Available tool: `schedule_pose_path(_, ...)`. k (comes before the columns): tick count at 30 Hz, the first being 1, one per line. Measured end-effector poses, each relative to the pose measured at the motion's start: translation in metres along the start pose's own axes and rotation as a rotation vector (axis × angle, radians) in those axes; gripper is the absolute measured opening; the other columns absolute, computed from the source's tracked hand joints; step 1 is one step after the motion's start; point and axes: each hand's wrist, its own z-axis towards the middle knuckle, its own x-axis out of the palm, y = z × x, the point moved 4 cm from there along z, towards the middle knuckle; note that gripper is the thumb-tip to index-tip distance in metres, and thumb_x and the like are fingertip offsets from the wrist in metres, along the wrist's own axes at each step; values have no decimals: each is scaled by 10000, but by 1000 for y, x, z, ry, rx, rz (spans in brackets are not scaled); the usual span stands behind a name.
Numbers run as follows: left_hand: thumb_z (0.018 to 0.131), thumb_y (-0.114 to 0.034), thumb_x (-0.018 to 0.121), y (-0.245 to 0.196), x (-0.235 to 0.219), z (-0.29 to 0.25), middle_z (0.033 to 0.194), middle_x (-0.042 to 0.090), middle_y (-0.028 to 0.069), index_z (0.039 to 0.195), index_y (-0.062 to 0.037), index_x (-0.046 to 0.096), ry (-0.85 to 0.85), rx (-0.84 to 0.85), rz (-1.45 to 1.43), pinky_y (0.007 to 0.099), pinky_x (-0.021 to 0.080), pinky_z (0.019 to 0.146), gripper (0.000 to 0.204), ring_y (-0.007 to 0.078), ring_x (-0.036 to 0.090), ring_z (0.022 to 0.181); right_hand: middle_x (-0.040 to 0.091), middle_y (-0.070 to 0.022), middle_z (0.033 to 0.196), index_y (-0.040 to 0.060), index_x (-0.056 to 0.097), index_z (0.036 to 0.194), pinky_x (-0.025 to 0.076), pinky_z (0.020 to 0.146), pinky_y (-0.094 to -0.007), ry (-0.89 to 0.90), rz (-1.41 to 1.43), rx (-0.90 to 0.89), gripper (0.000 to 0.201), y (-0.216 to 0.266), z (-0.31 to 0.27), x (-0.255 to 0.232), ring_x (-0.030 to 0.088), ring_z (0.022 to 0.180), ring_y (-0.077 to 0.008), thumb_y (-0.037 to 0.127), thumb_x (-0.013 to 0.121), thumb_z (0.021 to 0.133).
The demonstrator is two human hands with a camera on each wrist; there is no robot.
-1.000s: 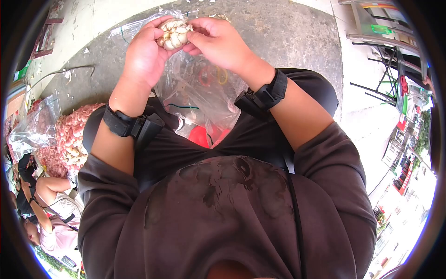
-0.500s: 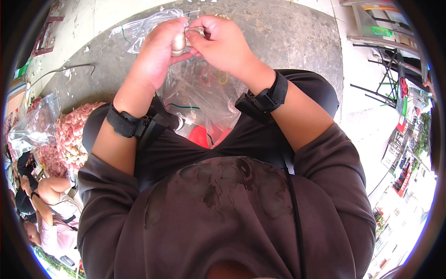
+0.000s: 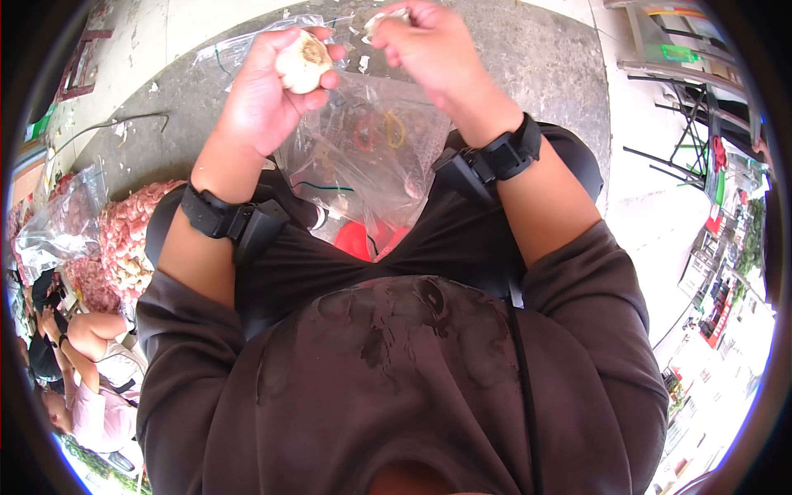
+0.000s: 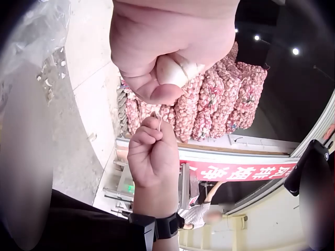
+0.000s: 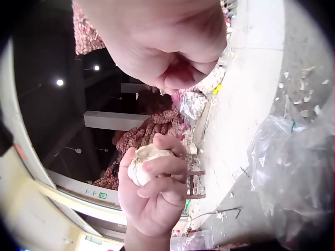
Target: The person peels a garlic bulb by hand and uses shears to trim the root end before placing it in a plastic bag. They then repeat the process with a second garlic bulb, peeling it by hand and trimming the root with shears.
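In the head view a whitish garlic bulb (image 3: 302, 64) with its brown root end showing sits in my left hand (image 3: 262, 97), fingers and thumb curled round it. My right hand (image 3: 433, 54) is apart from it, to the right, pinching a pale flake of garlic skin (image 3: 388, 21). The left wrist view shows the bulb (image 4: 174, 71) held by my left hand (image 4: 175, 31), with the right hand (image 4: 154, 157) below, fingertips together. In the right wrist view the left hand (image 5: 154, 198) grips the bulb (image 5: 146, 163) beneath my curled right hand (image 5: 162, 42).
A clear plastic bag (image 3: 355, 148) lies between the knees, near something red (image 3: 353, 241). Net sacks of garlic (image 3: 132, 235) stand at the left, with a seated person (image 3: 95, 404) beyond. Folding metal frames (image 3: 689, 132) are at the right; skin scraps litter the concrete floor (image 3: 528, 58).
My right hand has moved off the bulb, up and to the right, with a piece of skin in its fingers. The left hand has turned the bulb so its root end shows.
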Motion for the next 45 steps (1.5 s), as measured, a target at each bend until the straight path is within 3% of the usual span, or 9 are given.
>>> schedule_pose_path(2, 886, -261, 647, -15, 2, -2, 1022, 665, 115, 1160, -59, 585, 39, 66, -13, 293, 513, 661, 345, 196, 648, 821, 670, -130, 814, -39, 569, 1224, 523, 688, -313, 1, -32, 19, 356, 7, 14, -26, 658, 741, -229, 88, 576, 891)
schedule_pose_path(8, 893, -185, 700, -15, 5, -6, 1103, 639, 94, 1251, -53, 542, -121, 448, 554, 218, 486, 709, 413, 113, 566, 817, 694, -145, 819, -34, 634, 1072, 517, 688, -352, -164, -337, -251, 242, 35, -3, -12, 672, 759, -252, 106, 557, 891)
schedule_pose_path(12, 761, -7, 805, -12, 11, -7, 1069, 639, 40, 1279, -63, 543, -163, 559, 903, 247, 502, 796, 584, 82, 568, 905, 692, -85, 743, -4, 697, 950, 510, 605, -300, 32, -45, -202, 302, 22, -4, 3, 647, 648, -166, 274, 693, 834)
schedule_pose_path(15, 714, 35, 809, -13, 36, -10, 1052, 634, 17, 1268, -77, 556, -193, 732, 945, 258, 511, 824, 620, 96, 589, 936, 705, -103, 769, -8, 705, 941, 524, 634, -311, 156, -182, -97, 336, 28, -18, 14, 665, 677, -183, 312, 694, 838)
schedule_pose_path(18, 693, 53, 785, -12, 31, -10, 1121, 615, 30, 1261, -84, 557, -203, 519, 1101, 268, 511, 846, 627, 118, 598, 984, 701, -61, 801, -4, 691, 966, 529, 691, -257, 189, -353, -103, 312, 34, -25, 18, 661, 744, -112, 292, 734, 876)
schedule_pose_path(24, 693, 21, 755, -10, 27, -6, 1097, 639, 99, 1210, -107, 575, -184, 864, 1396, 331, 520, 876, 563, 251, 646, 983, 702, -88, 767, -20, 695, 891, 531, 661, -268, 193, -480, -156, 251, 32, -28, 19, 664, 696, -124, 222, 737, 839)
schedule_pose_path(30, 692, -8, 784, -4, 22, -6, 1056, 642, 59, 1206, -108, 585, -157, 556, 1127, 313, 521, 859, 560, 199, 643, 970, 703, -103, 759, -33, 690, 865, 533, 657, -278, 237, -404, -94, 218, 30, -26, 17, 677, 706, -146, 181, 702, 826)
schedule_pose_path(39, 669, -20, 822, -7, 23, -7, 1068, 651, 39, 1268, -73, 562, -66, 491, 972, 284, 523, 873, 654, 124, 625, 983, 693, -118, 746, -49, 671, 829, 533, 597, -265, 236, -436, -43, 233, 26, -25, 19, 690, 662, -148, 182, 650, 855)
schedule_pose_path(45, 681, -45, 814, -5, 21, -7, 1071, 651, 42, 1273, -59, 554, -86, 470, 986, 283, 517, 872, 647, 133, 626, 978, 701, -107, 802, -49, 668, 892, 561, 631, -257, 315, -92, 187, 265, 25, -27, 21, 700, 691, -158, 214, 644, 909)
